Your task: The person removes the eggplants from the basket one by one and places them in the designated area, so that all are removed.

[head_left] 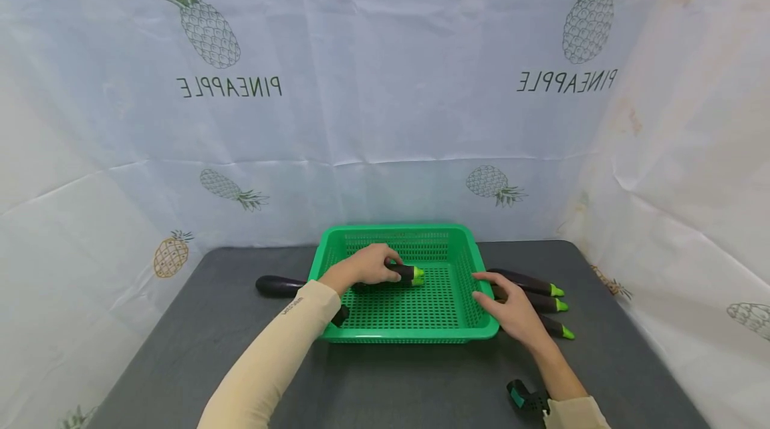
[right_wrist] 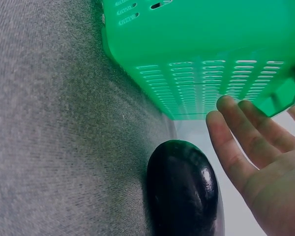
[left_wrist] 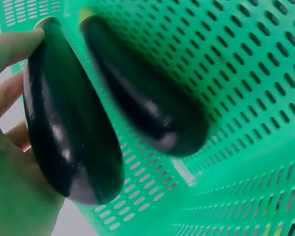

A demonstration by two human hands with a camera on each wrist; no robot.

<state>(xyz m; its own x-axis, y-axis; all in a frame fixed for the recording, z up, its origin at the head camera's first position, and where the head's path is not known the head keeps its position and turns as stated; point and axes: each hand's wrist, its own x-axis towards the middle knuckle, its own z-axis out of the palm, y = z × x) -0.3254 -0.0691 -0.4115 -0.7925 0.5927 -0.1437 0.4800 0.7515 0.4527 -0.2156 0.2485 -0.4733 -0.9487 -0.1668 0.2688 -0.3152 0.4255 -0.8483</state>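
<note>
My left hand (head_left: pixel 374 264) reaches into the green plastic basket (head_left: pixel 404 334) and grips a dark purple eggplant (left_wrist: pixel 73 118), thumb near its green stem end and fingers behind it. Beside it, a second eggplant (left_wrist: pixel 142 88) lies on the basket floor. At the basket's right side, my right hand (head_left: pixel 510 309) has its thumb and a finger at the rim. In the right wrist view its other fingers (right_wrist: pixel 253 137) stretch out loosely along the outer wall. Just below them, the rounded end of another eggplant (right_wrist: pixel 183 189) rests on the table.
Several eggplants (head_left: pixel 556 305) lie to the right of the basket, stems pointing right. Left of it lies one more eggplant (head_left: pixel 278 286), partly behind my left arm. The dark grey table (head_left: pixel 385 382) meets a pineapple-print curtain (head_left: pixel 385 115) at the back.
</note>
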